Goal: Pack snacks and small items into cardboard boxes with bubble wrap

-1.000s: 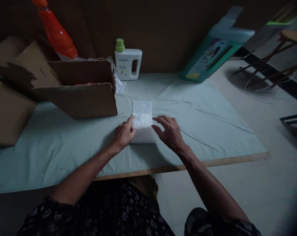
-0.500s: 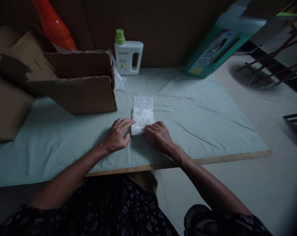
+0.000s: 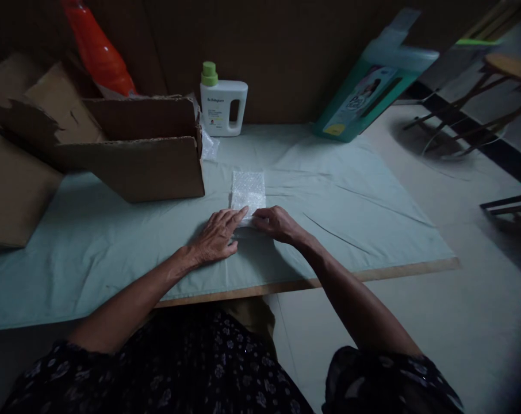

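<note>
Here, midway between front and back edges of the tabletop (image 3: pixel 114 253), I see the left hand (image 3: pixel 216 236) spread loose, fingertips on bubble wrap (image 3: pixel 248 187), the right hand (image 3: pixel 278 223) seemingly pinching its near end; a white bottle (image 3: pixel 221 103) stands by the back edge.

- Both my arms reach forward in the head cam, left forearm (image 3: pixel 135 303) slanting in from lower left, right forearm (image 3: pixel 351 299) from lower right, so they make a rough V.
- Left hand (image 3: pixel 217 234) is palm down with fingers pretty much stretched out, index finger (image 3: pixel 238 217) pointing ahead and inward, thumb (image 3: pixel 231 248) sticking out well apart from it.
- Left wrist (image 3: pixel 190 257) looks about straight.
- Right hand (image 3: pixel 278 223) is knuckles up, fingers curled; can't see its thumb, so no clue how tight that grip is.
- Right wrist (image 3: pixel 304 240) bends inward a bit.
- Fingertips of both hands are close together, not touching.
</note>
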A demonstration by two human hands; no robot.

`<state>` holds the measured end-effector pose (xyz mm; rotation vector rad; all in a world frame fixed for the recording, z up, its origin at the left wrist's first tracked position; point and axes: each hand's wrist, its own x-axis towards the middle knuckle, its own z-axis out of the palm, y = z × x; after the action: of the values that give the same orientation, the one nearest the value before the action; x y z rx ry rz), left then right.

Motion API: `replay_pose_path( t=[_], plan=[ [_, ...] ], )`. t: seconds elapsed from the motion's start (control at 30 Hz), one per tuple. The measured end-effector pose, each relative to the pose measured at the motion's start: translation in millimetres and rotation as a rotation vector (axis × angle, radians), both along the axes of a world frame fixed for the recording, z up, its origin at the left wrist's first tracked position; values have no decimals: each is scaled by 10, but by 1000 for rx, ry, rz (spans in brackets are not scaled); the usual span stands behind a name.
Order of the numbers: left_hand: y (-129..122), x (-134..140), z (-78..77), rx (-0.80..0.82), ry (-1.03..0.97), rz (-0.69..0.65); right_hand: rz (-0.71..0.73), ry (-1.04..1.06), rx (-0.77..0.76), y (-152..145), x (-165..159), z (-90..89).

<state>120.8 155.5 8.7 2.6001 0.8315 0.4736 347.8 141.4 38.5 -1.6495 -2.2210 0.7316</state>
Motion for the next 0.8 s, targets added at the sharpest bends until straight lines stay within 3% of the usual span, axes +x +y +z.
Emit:
replay_pose_path(
  t=[0.23,0.37,0.5,0.63,0.8],
  plan=[
    [52,4,22,188,56,-63,51,89,-131,186,61,16],
    [109,113,-79,93,-78,45,91,102,-182,241,129,105],
    [156,188,-112,-125,-274,212,131,162,-142,19,176,196],
    [48,141,-15,-255,-347,258,-76,32,100,-358,65,86],
    [-197,14,55,-267,-235,394,-123,93,2,-578,-66,-82]
  ],
)
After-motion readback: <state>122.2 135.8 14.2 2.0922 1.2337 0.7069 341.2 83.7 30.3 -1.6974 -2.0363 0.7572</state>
